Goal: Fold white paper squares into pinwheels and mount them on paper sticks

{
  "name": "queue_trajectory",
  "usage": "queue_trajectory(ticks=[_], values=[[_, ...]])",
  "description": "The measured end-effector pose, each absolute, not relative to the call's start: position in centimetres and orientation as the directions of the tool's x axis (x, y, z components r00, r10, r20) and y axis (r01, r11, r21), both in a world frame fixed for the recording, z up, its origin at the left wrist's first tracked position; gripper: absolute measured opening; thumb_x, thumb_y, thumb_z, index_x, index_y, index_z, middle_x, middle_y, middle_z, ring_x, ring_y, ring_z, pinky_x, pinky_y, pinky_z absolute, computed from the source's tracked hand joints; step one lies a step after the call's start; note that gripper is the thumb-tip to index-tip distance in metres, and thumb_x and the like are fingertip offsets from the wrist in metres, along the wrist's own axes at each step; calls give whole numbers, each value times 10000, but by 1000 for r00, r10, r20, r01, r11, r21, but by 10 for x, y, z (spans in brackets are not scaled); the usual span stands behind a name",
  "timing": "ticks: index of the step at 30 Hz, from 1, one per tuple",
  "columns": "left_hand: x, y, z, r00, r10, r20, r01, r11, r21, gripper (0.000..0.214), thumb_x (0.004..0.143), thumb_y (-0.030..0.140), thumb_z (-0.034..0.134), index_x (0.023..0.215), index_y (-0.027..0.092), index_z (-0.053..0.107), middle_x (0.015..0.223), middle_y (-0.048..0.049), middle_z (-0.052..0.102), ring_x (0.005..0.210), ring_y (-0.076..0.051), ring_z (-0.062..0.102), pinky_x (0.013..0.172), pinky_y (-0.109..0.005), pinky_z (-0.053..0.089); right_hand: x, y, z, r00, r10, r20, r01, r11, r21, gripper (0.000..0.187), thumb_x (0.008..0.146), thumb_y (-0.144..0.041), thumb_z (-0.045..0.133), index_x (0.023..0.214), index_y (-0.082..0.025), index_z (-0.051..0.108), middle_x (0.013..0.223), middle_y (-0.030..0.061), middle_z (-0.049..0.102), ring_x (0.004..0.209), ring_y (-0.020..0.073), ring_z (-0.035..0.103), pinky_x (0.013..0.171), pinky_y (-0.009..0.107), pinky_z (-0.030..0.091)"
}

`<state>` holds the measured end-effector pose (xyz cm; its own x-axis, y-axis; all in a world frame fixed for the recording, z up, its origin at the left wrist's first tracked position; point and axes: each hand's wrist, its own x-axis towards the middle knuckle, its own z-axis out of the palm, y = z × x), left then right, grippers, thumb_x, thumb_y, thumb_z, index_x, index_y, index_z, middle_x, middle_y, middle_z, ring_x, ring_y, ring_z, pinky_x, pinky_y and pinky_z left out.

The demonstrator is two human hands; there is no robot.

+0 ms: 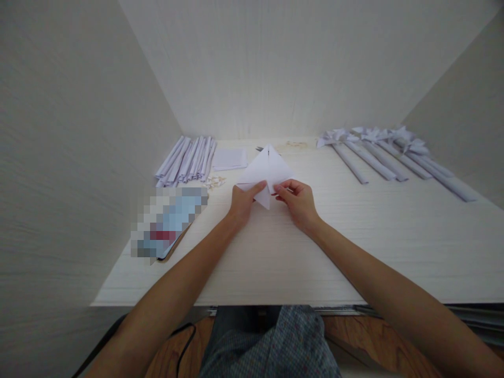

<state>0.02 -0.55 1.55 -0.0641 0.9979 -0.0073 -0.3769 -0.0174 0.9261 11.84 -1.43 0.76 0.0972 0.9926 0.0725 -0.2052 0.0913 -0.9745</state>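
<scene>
A white sheet of paper (264, 167), cut with slits running in from its corners, is held up over the middle of the table, one corner pointing away from me. My left hand (244, 202) grips its near left side, thumb on top and the other fingers hidden beneath. At the near right side, my right hand (295, 198) pinches the paper's edge between thumb and fingers. Behind the sheet, the tips of what look like scissors (259, 148) poke out; the rest is covered.
Rolled paper sticks (187, 160) lie at the back left beside stacked white paper squares (229, 158). Small light-coloured pieces (214, 182) sit nearby. A blurred-out phone-like object (173, 223) lies left. Several paper pinwheels (378, 149) rest at back right. Walls (252, 68) enclose the table.
</scene>
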Motion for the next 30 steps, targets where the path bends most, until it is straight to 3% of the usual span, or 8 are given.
queue_trajectory(ticks=[14,19,30], values=[[1,-5,14,-19,1000,-16,-353,9,935,332,510,227,701,823,133,643,757,-49,679,730,-175,617,689,-296,476,119,-17,11,199,971,130,-4,133,-991,182,587,-313,643,568,-160,546,499,-22,552,442,69,446,449,214,364],[-2,-6,17,90,996,-24,-406,58,912,294,487,210,695,764,125,642,719,-40,671,684,-172,613,669,-303,478,121,-16,11,219,964,151,21,150,-989,171,584,-294,631,556,-163,525,491,-26,549,427,68,453,421,205,341],[-14,-6,26,300,934,-194,-251,273,929,154,513,217,663,642,136,641,648,-47,661,568,-140,582,551,-250,451,140,-6,12,-7,986,168,115,168,-979,160,550,-272,619,538,-170,496,432,-55,489,372,55,402,360,184,260]])
